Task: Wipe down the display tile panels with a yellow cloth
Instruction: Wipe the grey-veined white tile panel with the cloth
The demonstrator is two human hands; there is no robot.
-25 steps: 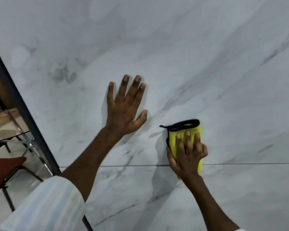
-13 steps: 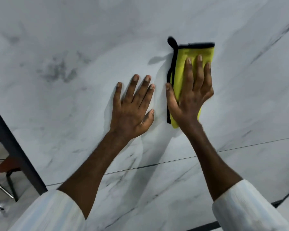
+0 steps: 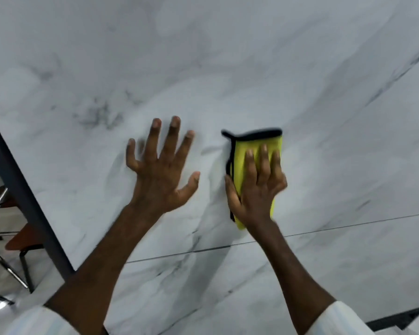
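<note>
— Yellow cloth (image 3: 242,155), black-edged and folded: we record it flat against the upper tile panel (image 3: 252,68), just above the thin joint line (image 3: 348,224). Do we agree on the right hand (image 3: 257,192)?
— We do. Its fingers (image 3: 264,163) lie straight and close together on the cloth, pressing it to the panel. The thumb runs along the cloth's black left edge.
— And the left hand (image 3: 160,175)?
— Fingers straight and spread wide, holding nothing, palm toward the same panel. It sits just left of the cloth and apart from it. The hand is blurred, so we cannot tell whether the palm touches the surface.
— Surface?
— White with grey veining, a marble-look finish. We note a lower panel (image 3: 300,274) below the joint.
— Surroundings?
— We note a dark frame (image 3: 22,189) along the panel's left edge, a brown-seated chair (image 3: 22,240) with metal legs beyond it, and pale sleeves (image 3: 336,317) at both forearms.
</note>
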